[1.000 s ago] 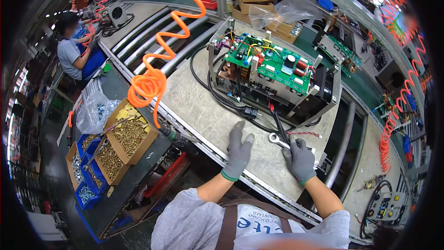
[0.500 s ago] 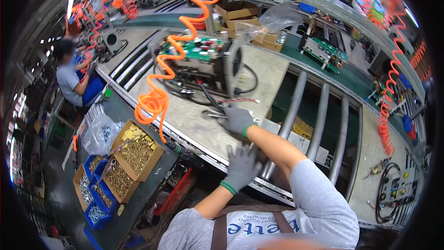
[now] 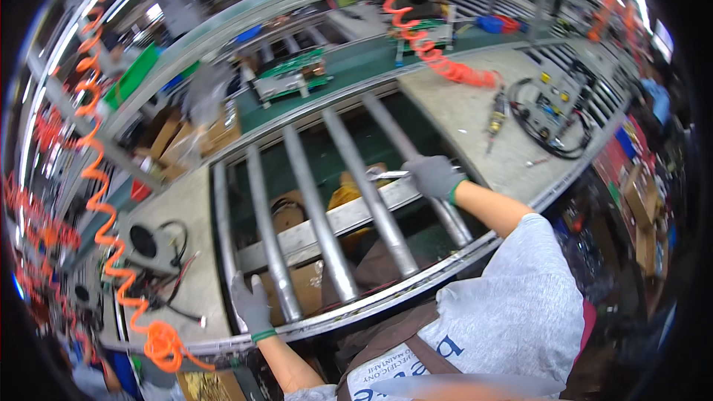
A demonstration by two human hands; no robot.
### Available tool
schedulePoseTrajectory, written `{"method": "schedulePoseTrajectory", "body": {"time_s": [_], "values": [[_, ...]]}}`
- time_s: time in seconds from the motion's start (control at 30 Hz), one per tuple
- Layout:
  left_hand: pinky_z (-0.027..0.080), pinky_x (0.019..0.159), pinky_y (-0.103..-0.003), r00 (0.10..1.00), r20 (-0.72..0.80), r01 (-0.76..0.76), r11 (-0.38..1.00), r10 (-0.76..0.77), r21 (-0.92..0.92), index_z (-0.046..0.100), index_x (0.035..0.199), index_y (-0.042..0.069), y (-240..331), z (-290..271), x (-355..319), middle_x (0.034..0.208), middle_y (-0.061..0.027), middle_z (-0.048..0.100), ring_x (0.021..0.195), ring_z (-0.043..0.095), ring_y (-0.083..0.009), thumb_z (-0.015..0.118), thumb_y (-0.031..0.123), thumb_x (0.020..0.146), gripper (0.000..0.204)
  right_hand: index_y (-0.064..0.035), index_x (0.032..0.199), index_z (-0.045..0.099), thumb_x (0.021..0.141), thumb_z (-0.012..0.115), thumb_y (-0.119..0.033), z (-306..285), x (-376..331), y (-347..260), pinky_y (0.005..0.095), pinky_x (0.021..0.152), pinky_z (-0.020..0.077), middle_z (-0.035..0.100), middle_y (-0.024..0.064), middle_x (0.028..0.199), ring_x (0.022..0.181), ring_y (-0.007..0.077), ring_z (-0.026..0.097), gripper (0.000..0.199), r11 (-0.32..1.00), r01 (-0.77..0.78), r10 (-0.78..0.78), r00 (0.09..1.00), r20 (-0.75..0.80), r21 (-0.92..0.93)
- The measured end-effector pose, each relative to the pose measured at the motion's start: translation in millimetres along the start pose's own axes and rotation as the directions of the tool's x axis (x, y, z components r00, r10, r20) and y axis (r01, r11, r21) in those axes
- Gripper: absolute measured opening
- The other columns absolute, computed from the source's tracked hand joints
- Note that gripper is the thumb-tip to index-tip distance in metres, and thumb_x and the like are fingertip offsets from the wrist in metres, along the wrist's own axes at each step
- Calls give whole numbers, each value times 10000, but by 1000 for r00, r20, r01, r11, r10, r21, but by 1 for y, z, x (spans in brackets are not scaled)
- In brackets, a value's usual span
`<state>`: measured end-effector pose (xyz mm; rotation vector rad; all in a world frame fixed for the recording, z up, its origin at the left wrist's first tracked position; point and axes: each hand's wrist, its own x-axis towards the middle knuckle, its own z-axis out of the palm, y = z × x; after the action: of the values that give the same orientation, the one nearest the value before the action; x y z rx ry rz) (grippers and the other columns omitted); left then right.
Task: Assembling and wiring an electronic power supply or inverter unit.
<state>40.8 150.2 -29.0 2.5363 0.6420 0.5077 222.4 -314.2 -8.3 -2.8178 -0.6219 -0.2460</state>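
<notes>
Above the metal rollers [image 3: 343,208], my right hand [image 3: 434,176] in a grey glove is closed around a metal wrench [image 3: 388,175]. The wrench's end sticks out to the left of the fingers. My left hand [image 3: 252,304], gloved in grey with a green cuff, is at the left end of the rollers, beside the edge of a pale board [image 3: 194,241]. Its fingers are apart and I see nothing in them. On that board stands a grey unit with a round black fan [image 3: 143,240], its cables lying loose nearby.
To the right, another board [image 3: 464,115] carries a grey panel unit [image 3: 558,96], black cables and a slim tool [image 3: 496,120]. An orange coiled hose [image 3: 111,241] hangs at left, a second one [image 3: 416,38] beyond the rollers. Green circuit boards [image 3: 291,73] stand on the far belt.
My view has swung to the right. My right hand has lifted the wrench off the left board and carried it over the rollers. My left hand is now at the rollers' left end.
</notes>
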Motion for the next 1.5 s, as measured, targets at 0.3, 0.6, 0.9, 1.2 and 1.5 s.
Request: {"method": "schedulePoseTrajectory", "body": {"time_s": [0.3, 0.6, 0.9, 1.2, 1.5], "values": [[369, 1026, -470, 596, 234, -719, 640, 768, -272, 550, 1227, 34, 226, 99, -36, 1232, -209, 563, 1190, 498, -387, 617, 329, 841, 491, -114, 973, 673, 877, 484, -218, -94, -183, 180, 444, 801, 511, 668, 145, 986, 923, 322, 653, 236, 712, -647, 687, 722, 82, -272], [272, 1100, -508, -116, 401, -804, 152, 909, -575, 517, 1291, 86, 377, 180, -145, 1368, -131, 499, 1300, 420, -330, 496, 341, 905, 463, -109, 967, 679, 865, 543, -272, -98, -185, 170, 432, 790, 519, 680, 129, 957, 915, 308, 661, 235, 742, -618, 664, 732, 155, -259], [257, 1114, -506, -75, 377, -870, 124, 923, -478, 510, 1309, 85, 391, 213, -165, 1393, -143, 479, 1314, 419, -312, 457, 326, 927, 454, -110, 945, 714, 820, 557, -231, -104, -177, 139, 415, 773, 536, 697, 133, 923, 872, 297, 681, 235, 793, -570, 608, 759, 233, -215], [351, 1064, -471, 146, 356, -843, 304, 923, -443, 648, 1157, 103, 420, 183, -194, 1212, -95, 633, 1198, 547, -257, 556, 287, 896, 332, -77, 919, 698, 837, 553, -241, -127, -202, 162, 415, 762, 534, 683, 153, 915, 856, 309, 678, 234, 886, -458, 461, 850, 254, -76], [445, 980, -456, 451, 289, -776, 531, 844, -341, 739, 900, 134, 410, 143, -214, 914, -71, 714, 918, 669, -236, 639, 251, 803, 182, -73, 921, 699, 831, 539, -207, -147, -213, 144, 413, 747, 538, 685, 168, 889, 839, 307, 679, 227, 967, -235, 196, 937, 290, 103]]}}
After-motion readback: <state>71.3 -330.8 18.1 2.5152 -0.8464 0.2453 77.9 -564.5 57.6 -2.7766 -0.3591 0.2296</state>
